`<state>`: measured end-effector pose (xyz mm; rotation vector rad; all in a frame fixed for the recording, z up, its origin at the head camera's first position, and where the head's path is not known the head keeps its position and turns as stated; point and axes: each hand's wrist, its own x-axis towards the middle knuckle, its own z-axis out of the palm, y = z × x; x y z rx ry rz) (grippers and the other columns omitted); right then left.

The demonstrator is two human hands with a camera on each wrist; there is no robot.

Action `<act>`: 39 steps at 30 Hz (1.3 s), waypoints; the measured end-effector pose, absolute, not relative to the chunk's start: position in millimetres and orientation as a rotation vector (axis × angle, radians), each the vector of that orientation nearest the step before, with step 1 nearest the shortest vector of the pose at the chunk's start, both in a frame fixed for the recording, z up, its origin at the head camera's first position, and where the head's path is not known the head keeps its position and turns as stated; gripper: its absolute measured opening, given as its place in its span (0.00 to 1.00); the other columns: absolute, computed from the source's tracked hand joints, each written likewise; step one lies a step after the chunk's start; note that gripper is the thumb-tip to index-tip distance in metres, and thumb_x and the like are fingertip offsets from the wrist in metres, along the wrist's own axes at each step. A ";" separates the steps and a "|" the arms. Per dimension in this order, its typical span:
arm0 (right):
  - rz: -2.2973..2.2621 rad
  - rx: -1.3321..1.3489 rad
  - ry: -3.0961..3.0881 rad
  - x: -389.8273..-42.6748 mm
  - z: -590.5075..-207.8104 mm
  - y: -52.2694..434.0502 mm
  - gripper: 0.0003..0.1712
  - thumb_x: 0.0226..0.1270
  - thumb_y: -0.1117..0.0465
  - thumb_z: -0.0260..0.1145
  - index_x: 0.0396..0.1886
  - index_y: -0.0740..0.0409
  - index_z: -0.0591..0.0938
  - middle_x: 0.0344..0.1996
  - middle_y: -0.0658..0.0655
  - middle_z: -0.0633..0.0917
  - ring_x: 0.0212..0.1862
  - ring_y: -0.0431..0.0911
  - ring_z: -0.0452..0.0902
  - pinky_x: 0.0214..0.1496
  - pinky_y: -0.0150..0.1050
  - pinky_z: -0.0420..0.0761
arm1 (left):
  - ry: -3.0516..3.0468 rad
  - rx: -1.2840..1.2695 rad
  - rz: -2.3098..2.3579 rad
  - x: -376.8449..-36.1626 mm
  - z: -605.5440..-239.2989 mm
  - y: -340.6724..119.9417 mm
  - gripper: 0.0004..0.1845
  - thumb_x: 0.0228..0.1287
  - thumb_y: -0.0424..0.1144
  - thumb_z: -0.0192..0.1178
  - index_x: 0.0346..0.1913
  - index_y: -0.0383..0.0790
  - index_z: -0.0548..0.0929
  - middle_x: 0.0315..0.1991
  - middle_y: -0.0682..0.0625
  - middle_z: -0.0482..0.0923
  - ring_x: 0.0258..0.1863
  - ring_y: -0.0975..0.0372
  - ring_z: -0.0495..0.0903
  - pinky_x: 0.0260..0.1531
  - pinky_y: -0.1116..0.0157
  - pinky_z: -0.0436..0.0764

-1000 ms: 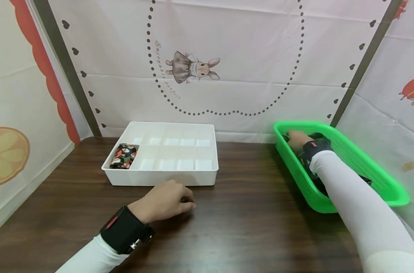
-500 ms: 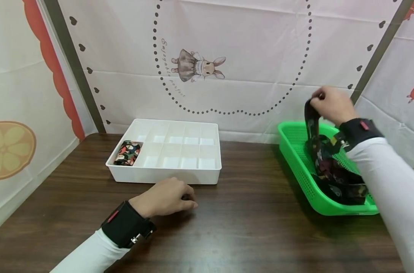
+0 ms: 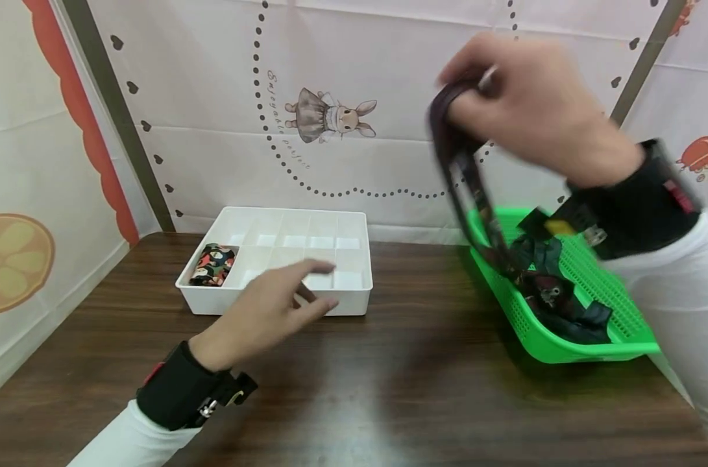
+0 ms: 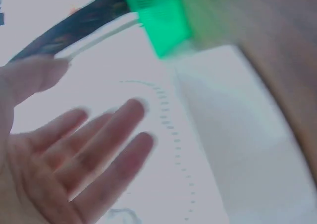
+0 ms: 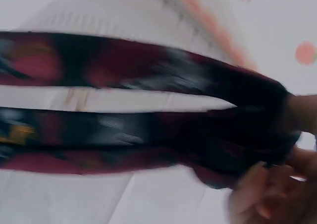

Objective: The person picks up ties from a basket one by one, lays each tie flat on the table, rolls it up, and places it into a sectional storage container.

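Table (image 3: 389,389): 1 basket (image 3: 570,353), seemingly 1 strap (image 3: 464,175).

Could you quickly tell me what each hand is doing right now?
Left hand: open, fingers spread, holding nothing.
Right hand: grips a dark patterned strap.

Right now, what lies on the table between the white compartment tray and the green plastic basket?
Only bare dark wooden tabletop, seen in the head view. The white compartment tray and green plastic basket stand apart, with nothing resting on the wood between them.
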<state>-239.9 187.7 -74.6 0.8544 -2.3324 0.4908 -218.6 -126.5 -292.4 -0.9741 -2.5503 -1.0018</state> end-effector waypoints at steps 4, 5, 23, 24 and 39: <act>0.454 1.115 -2.597 -224.2 -111.0 131.9 0.16 0.73 0.66 0.67 0.58 0.57 0.82 0.45 0.55 0.89 0.39 0.45 0.84 0.43 0.38 0.83 | -2.367 -0.966 -1.308 -200.3 -266.9 -130.3 0.43 0.66 0.36 0.76 0.80 0.44 0.65 0.73 0.47 0.72 0.44 0.63 0.88 0.40 0.62 0.88; 0.457 1.165 -2.656 -222.5 -123.1 118.8 0.17 0.72 0.65 0.68 0.58 0.57 0.82 0.44 0.54 0.88 0.39 0.45 0.84 0.43 0.40 0.83 | -2.335 -0.979 -1.386 -196.8 -262.2 -130.5 0.48 0.64 0.35 0.77 0.82 0.47 0.62 0.76 0.48 0.68 0.44 0.61 0.88 0.41 0.61 0.88; 1.011 1.404 -2.605 -231.6 -205.3 83.2 0.21 0.75 0.62 0.69 0.64 0.58 0.77 0.58 0.54 0.82 0.41 0.42 0.82 0.43 0.37 0.84 | -2.435 -0.941 -1.646 -211.4 -259.9 -158.1 0.20 0.65 0.24 0.71 0.57 0.30 0.78 0.43 0.40 0.87 0.36 0.53 0.90 0.34 0.56 0.89; 0.988 1.413 -2.594 -233.0 -207.1 86.0 0.21 0.75 0.61 0.70 0.63 0.58 0.77 0.58 0.54 0.82 0.41 0.42 0.82 0.42 0.37 0.84 | -2.427 -0.952 -1.678 -212.2 -259.5 -160.6 0.19 0.65 0.24 0.71 0.57 0.29 0.79 0.45 0.40 0.87 0.37 0.52 0.90 0.35 0.55 0.89; 0.441 1.475 -2.794 -239.8 -294.9 101.1 0.27 0.68 0.48 0.78 0.59 0.54 0.80 0.38 0.45 0.82 0.37 0.39 0.77 0.39 0.39 0.80 | -2.677 -0.997 -1.246 -204.8 -245.2 -211.4 0.17 0.65 0.38 0.77 0.38 0.44 0.75 0.41 0.51 0.84 0.37 0.57 0.79 0.32 0.65 0.77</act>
